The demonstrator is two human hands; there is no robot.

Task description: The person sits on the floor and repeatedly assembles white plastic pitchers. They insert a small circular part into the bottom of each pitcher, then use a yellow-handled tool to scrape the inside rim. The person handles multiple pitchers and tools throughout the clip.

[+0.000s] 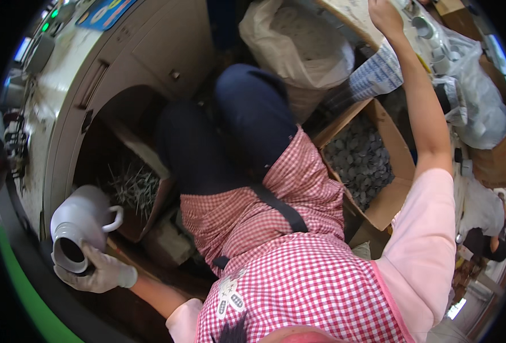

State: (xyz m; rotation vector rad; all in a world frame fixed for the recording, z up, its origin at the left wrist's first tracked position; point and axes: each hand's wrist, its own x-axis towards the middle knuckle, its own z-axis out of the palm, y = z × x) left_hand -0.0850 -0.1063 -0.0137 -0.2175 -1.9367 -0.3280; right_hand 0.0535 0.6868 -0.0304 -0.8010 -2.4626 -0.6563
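On the left side, my left hand [101,273], in a pale glove, is closed round the neck of a light grey jug [87,208]. The jug is tilted, its round dark mouth facing me and its looped handle on the right. Beyond it, a container holds a heap of thin greyish metal-looking pieces [136,188]. My right arm stretches far up to the upper right. There my bare right hand [385,20] is over a pale worktop [353,14]; its fingers are cut off by the top edge of the view, so what they hold is hidden.
A large white sack [281,46] stands beyond my knees. Right of my lap is a cardboard box [398,200] full of small grey discs [358,163]. A clear plastic bag [484,114] hangs at the right. Cabinets [144,51] line the left; another person [481,217] is far right.
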